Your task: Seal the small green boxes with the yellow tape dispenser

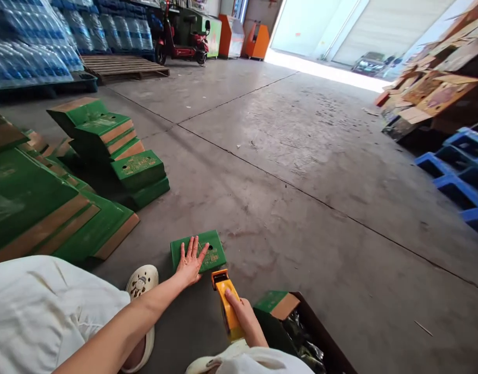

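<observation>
My left hand [191, 264] lies flat with fingers spread on a small green cardboard box [219, 253] that rests on the floor. The box has printing and a dark round hole on its upper side. In my right hand [244, 315] is a yellow tape dispenser [228, 296], its orange head close to the box's near right corner. Right of that hand stands an open green and brown carton [284, 305] with dark, shiny packets inside, partly cut off by the lower edge.
Green boxes [140, 169] are stacked at left. Behind them are wrapped water bottles [28, 65], a wooden pallet [124, 66] and a red scooter [184, 49]. Blue pallets [451, 179] and flattened cardboard [445, 96] stand at right. My shoe [143, 280] is left of the box.
</observation>
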A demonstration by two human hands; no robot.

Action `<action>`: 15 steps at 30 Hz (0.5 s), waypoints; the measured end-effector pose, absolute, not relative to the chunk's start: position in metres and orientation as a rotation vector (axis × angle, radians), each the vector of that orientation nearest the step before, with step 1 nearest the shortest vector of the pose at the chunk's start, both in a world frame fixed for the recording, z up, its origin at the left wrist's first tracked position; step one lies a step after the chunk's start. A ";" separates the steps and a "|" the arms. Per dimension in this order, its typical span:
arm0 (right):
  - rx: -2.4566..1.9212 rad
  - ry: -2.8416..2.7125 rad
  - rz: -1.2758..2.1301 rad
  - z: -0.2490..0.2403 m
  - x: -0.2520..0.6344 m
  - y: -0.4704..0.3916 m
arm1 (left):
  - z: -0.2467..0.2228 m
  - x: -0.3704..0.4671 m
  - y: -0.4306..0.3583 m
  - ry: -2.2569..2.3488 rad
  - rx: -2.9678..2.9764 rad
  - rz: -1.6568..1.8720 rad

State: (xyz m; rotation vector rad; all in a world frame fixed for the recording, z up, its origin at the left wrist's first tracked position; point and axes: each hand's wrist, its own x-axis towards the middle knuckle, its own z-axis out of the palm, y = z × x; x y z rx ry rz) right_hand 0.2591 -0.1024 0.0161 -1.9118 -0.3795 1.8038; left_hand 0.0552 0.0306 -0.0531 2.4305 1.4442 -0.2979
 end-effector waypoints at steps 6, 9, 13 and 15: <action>-1.994 -0.318 1.698 0.024 0.272 -0.108 | -0.077 0.045 0.005 1.193 2.638 -0.053; -2.042 -0.300 1.686 0.029 0.274 -0.109 | -0.085 0.044 0.001 1.070 2.694 -0.022; -2.048 -0.338 1.621 0.035 0.277 -0.110 | -0.085 0.047 0.005 1.072 2.703 0.022; -2.042 -0.391 1.567 0.039 0.281 -0.110 | -0.082 0.043 0.009 1.038 2.674 0.037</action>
